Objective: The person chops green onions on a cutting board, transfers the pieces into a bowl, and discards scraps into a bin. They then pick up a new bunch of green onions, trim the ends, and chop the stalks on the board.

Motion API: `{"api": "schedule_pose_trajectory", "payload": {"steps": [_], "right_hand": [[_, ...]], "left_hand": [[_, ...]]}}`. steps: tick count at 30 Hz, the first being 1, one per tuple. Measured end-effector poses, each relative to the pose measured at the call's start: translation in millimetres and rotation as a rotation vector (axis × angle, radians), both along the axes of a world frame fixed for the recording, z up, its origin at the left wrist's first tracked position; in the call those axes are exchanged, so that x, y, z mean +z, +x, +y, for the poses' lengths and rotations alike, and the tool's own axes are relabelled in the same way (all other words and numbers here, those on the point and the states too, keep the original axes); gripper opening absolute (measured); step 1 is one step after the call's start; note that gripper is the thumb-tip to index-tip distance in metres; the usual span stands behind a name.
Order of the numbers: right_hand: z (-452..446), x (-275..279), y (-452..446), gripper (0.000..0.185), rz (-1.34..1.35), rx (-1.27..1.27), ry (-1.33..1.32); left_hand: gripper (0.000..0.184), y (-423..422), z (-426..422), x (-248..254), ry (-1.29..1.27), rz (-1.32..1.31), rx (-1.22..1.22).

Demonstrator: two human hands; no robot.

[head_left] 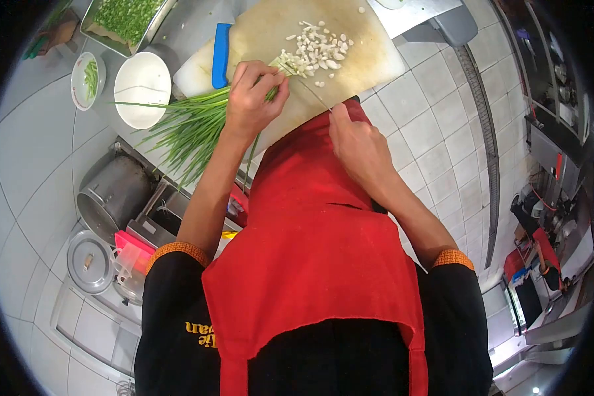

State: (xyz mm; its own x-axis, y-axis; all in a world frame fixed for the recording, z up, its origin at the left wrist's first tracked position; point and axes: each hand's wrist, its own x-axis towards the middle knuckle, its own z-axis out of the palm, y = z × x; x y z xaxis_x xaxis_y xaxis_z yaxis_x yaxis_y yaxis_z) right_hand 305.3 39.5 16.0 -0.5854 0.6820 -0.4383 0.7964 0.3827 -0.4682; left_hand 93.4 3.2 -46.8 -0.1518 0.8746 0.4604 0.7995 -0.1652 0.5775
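A thick bunch of scallions (195, 129) lies across the near left of the cutting board (257, 30). My left hand (254, 99) is closed around the bunch, close to its pale cut ends. In my right hand (362, 142) is a knife (318, 96); its thin blade points up and left toward those ends, and the handle is mostly hidden by my fingers. Chopped white scallion pieces (323, 46) are scattered on the board just beyond the blade. A blue handle (221, 56) rests at the board's left side, beyond my left hand.
Left of the board stand a white bowl (142, 115), a small bowl (86, 89) with green strips, and a metal tray (86, 23) of chopped greens. A large pot (115, 191) and a round lid (89, 261) are lower left. Another person (544, 254) is far right.
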Motion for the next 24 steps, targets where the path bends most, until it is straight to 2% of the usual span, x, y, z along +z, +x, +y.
{"api": "schedule_pose_trajectory", "payload": {"steps": [11, 17, 24], "right_hand": [[7.1, -27.2, -34.8, 0.010, -0.008, -0.016, 0.005], [-16.4, -29.8, 4.7, 0.013, -0.043, -0.086, -0.112], [-13.6, -3.9, 29.5, 0.014, -0.098, -0.068, -0.194]], "left_hand": [[0.019, 0.4, 0.9, -1.9, -0.007, -0.008, -0.008], [0.020, 0.9, -0.6, 0.8, -0.014, 0.004, -0.006], [0.020, 0.5, -1.7, 3.4, -0.031, -0.017, 0.029]]}}
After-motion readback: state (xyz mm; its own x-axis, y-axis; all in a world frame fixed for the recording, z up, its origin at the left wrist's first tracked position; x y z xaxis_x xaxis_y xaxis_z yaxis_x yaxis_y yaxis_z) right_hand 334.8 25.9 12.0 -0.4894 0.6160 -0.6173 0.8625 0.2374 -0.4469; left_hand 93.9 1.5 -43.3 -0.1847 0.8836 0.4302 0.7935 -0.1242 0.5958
